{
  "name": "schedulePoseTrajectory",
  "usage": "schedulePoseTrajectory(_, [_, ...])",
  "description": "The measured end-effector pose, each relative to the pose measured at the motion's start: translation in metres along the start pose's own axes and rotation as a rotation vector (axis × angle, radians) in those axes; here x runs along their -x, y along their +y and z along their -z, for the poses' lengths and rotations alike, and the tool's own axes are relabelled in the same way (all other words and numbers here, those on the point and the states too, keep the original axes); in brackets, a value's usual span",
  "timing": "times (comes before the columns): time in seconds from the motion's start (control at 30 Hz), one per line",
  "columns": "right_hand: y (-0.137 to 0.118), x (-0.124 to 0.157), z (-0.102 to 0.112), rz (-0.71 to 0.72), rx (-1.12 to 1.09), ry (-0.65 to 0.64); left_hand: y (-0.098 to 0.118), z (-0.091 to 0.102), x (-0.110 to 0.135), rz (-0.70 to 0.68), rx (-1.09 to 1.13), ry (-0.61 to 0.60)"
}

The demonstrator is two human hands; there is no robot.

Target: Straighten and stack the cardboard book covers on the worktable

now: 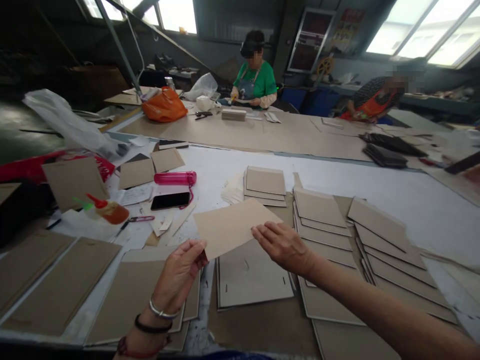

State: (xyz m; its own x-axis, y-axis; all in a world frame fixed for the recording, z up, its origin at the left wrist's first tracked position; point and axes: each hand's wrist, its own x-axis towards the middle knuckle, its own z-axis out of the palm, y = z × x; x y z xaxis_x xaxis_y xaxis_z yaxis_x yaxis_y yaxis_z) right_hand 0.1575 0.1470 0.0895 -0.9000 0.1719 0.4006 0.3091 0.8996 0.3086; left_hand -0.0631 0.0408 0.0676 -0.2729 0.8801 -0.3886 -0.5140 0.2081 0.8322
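Note:
I hold a flat tan cardboard sheet (230, 225) above the table with both hands. My left hand (180, 272), with bracelets at the wrist, pinches the sheet's near left corner. My right hand (283, 245) grips its right edge, fingers stretched along the card. Under the sheet lies a larger grey board (251, 280) with small slits. Overlapping rows of cut cardboard pieces (322, 217) are spread to the right.
A pink bottle (175, 178), a black phone (170, 201) and a glue bottle (108, 210) lie at left among loose cards. Large boards (56, 287) cover the near left. Two other people work at the far table, beside an orange bag (164, 106).

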Motion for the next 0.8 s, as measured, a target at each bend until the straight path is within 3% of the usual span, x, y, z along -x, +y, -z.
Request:
schedulePoseTrajectory(0.1, [-0.002, 0.025, 0.005, -0.213, -0.079, -0.016, -0.002, -0.010, 0.005, -0.054, -0.092, -0.001])
schedulePoseTrajectory(0.23, [-0.006, 0.057, -0.004, -0.693, -0.151, -0.044, -0.005, -0.016, 0.011, -0.068, -0.199, -0.039])
schedulePoseTrajectory(0.4, [-0.011, 0.081, -0.017, -1.090, -0.492, -0.325, -0.018, -0.009, 0.014, -0.014, -0.260, -0.089])
schedulePoseTrajectory(0.53, [-0.022, 0.099, -0.026, -1.212, -0.690, -0.380, -0.044, 0.005, 0.012, -0.002, -0.430, -0.057])
schedulePoseTrajectory(0.8, [-0.058, 0.143, -0.058, -1.183, -0.681, -0.476, -0.125, 0.030, 0.006, 0.014, -0.727, 0.016])
